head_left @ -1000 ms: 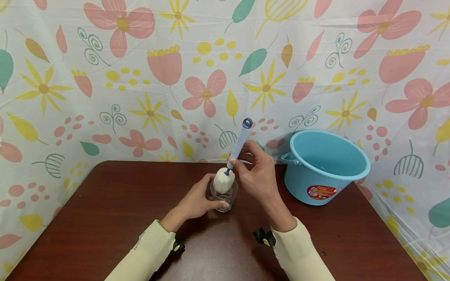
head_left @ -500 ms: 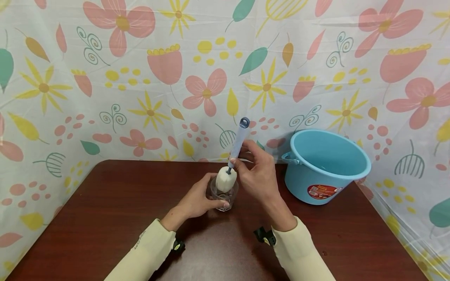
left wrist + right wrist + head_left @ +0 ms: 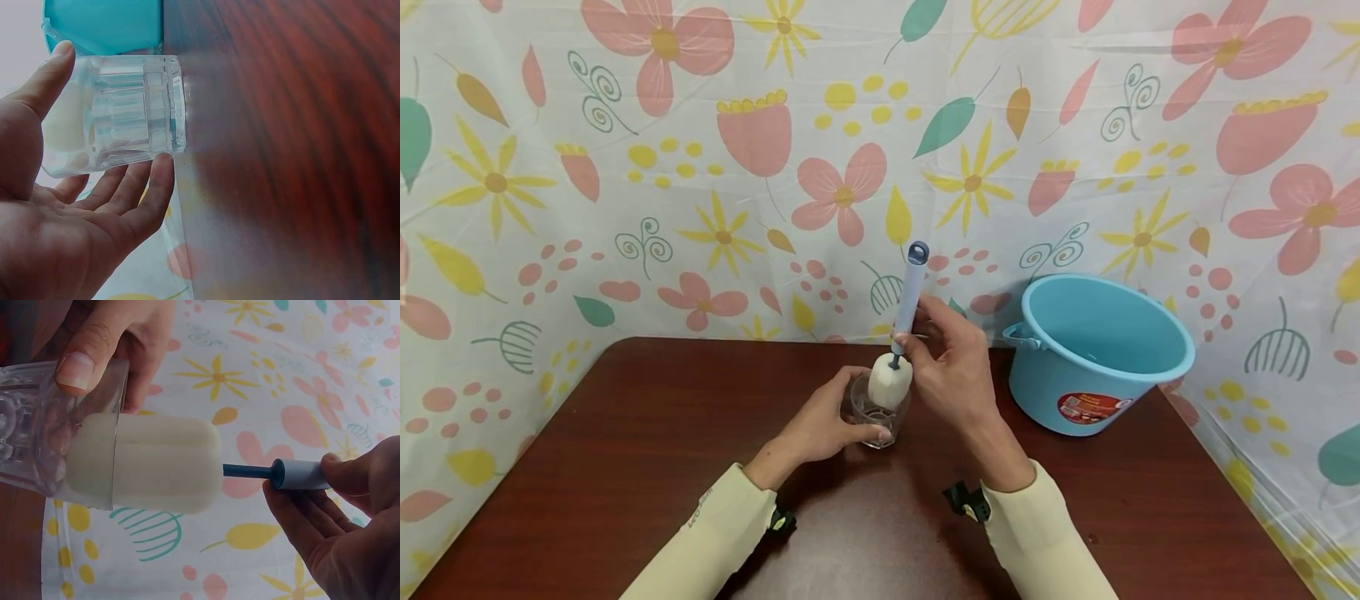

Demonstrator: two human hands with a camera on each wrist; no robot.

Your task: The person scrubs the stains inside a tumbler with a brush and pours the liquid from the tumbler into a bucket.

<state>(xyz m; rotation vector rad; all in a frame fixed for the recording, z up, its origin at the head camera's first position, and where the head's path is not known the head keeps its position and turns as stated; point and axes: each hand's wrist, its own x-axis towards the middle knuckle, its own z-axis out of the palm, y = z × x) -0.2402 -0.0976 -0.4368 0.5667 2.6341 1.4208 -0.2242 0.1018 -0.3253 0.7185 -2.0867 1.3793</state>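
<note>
The sponge brush [image 3: 907, 308] has swung more upright near frame centre, its white head [image 3: 891, 383] partly inside the glass [image 3: 887, 422]. The right hand [image 3: 957, 367] pinches its handle [image 3: 303, 474]; the left hand [image 3: 822, 423], half-open, curves round the glass.

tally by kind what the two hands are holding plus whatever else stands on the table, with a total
clear glass, in the left hand: 1
white-headed sponge brush, in the right hand: 1
blue bucket, standing on the table: 1
total: 3
</note>
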